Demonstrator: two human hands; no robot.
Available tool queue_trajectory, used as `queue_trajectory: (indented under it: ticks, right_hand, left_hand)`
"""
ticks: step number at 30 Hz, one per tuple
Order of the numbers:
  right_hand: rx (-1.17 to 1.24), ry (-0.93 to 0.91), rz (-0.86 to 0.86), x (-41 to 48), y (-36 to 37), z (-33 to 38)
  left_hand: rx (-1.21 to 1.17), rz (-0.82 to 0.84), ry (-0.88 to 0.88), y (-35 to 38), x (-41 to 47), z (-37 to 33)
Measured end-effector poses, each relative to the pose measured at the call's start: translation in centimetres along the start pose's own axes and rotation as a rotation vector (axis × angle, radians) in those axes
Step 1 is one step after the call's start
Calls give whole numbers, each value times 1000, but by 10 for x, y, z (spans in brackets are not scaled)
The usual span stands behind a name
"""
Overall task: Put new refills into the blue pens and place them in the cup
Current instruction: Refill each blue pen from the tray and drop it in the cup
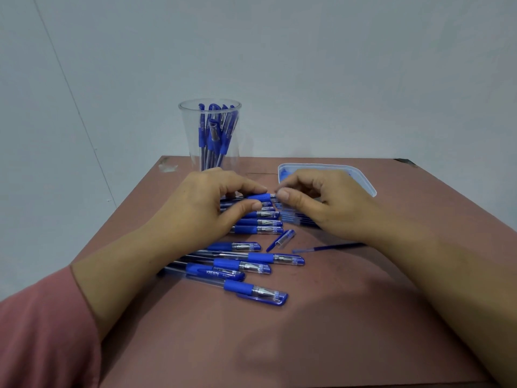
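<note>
One table (335, 331): its reddish-brown top filled most of the view, and the frame cut off its near edge.
Sleeve (42, 331): pink, on the left arm, cropped at the lower left corner.
Left hand (207, 203): fingers curled, with thumb and forefinger gripping the held pen (258, 196) by its blue grip, just above the far row of pens. The barrel ran under the palm, out of sight.
Right hand (324, 203): fingers curled, with thumb and forefinger pinching the tip end of the same pen. Exactly which part they held was too small to tell.
Cup (187, 135): clear and upright at the table's far edge, behind the left hand, which hid its base.
Tray (355, 175): pale plastic, behind the right hand, which covered its front and most of its contents.
Pens on table (251, 264): two loose rows of blue pens lay on their sides, the far row partly under the left hand.
Pens in cup (212, 130): several blue ones stood leaning inside, but the count was unclear.
Refills (296, 218): a bunch lay beneath the right hand, mostly covered.
Loose refill (327, 248): thin, lying near the right wrist, with its far end hidden under it.
Loose cap (284, 238): clear with a blue clip, lying on the table between the refill and the pen rows.
</note>
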State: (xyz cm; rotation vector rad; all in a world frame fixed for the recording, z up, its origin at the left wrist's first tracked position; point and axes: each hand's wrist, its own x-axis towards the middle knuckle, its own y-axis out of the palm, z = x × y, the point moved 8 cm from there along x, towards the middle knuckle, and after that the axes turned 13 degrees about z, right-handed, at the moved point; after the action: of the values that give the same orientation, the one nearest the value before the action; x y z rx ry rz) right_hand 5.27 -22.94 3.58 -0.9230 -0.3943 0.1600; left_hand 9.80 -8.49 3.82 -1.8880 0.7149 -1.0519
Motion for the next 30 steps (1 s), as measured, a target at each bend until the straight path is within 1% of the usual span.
queue_trajectory:
  ticks: [2,4,6,9,11,14,17,19,22,27,30]
  right_hand:
    - [-1,-39,-6,0,-2,3]
    - [-65,-75,-19,0,-3,5]
    - [-105,-59,-15,2,-2,4]
    - [-91,-20,17,2,1,0]
    - [-70,-56,-9,0,-3,3]
    - [-129,-104,-55,0,-7,8]
    - [-160,-42,-34,1,-4,1]
    - [-124,-56,-29,0,-3,1]
    - [-127,-121,-80,-1,-8,8]
    - [-145,-85,-68,1,-6,5]
    - [-108,-111,-66,0,-6,7]
  left_hand:
    - [4,-13,1,-1,0,0]
    - [4,-14,-1,-1,-1,0]
    - [10,-7,0,-1,0,0]
    - [9,-10,0,-1,-1,1]
    - [6,-20,2,-1,-1,1]
    - [5,-15,-2,-1,-1,1]
    - [15,-12,3,-1,0,2]
    - [14,-15,0,-1,0,2]
    - [13,-11,1,-1,0,2]
    - [28,-3,3,0,0,1]
    - [22,-18,0,-1,0,2]
